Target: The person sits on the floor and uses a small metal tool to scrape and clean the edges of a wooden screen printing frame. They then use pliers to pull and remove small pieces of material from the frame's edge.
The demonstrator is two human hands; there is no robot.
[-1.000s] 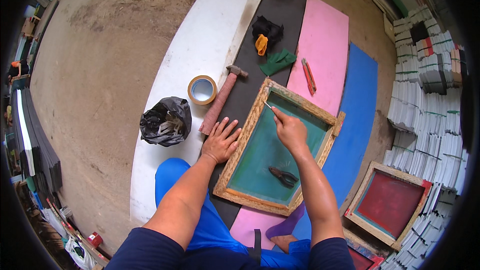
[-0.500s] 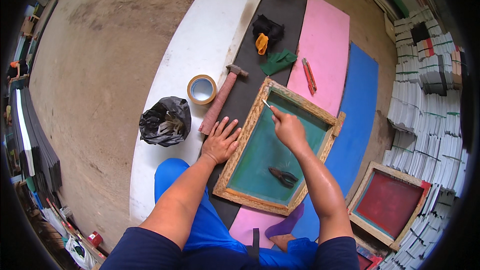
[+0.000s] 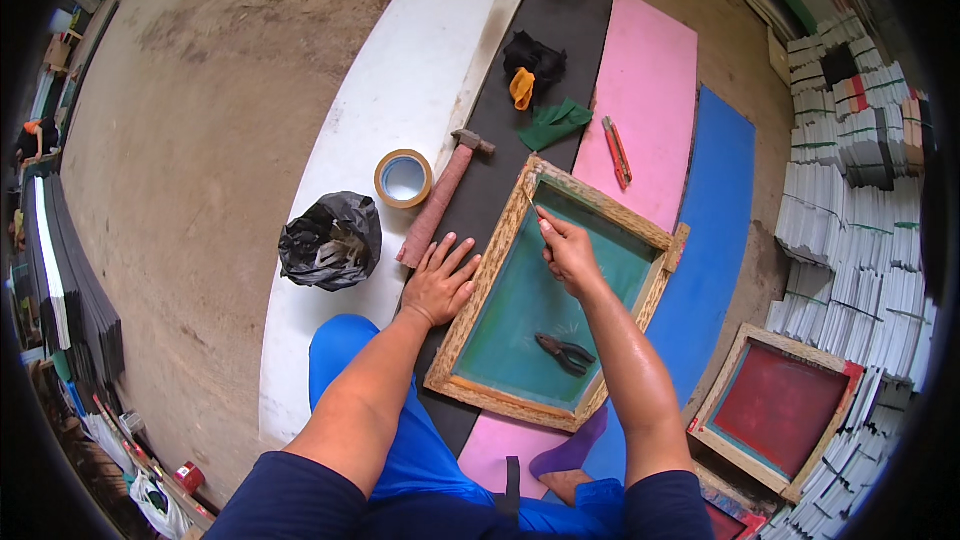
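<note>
Screen frame [image 3: 553,298] lies on the black mat before us; our left hand [image 3: 440,280] presses flat, fingers spread, on its edge, our right hand [image 3: 568,252] pinches 1 thin tool [image 3: 531,202] at the corner. We'd brace firmly, work gently.

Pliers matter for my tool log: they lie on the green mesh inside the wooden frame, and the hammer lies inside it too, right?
Not quite. The head view shows the pliers on the green mesh of the wooden frame, but the hammer lies outside it, on the black sheet beyond the left hand.
</note>
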